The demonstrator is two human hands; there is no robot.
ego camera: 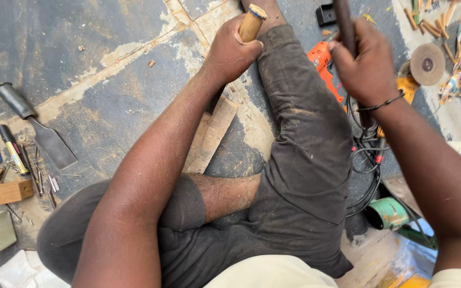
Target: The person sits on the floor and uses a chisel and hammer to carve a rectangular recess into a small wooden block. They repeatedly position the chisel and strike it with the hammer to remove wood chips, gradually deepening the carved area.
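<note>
Wooden, pale chisel handle (252, 22) stands upright in the left hand (230, 53), fingers wrapped tight; right hand (366, 61) fingers clench a dark mallet handle (343, 24).

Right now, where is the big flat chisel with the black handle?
The chisel lies on the floor at the left of the head view, just above the small wooden block, well left of the left hand.

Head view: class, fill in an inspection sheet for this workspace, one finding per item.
Surface: worn dark painted floor, dusty, with wood chips.
Job's things: pale wooden strip on floor; wooden-handled tool; dark rod.
Clutter: wide flat chisel, small wood block, orange power drill, sanding disc.
Grips: left hand closed on wooden-handled tool; right hand closed on dark rod.
Cables: black cables coiled by right leg.
Surroundings: wood offcuts.
</note>
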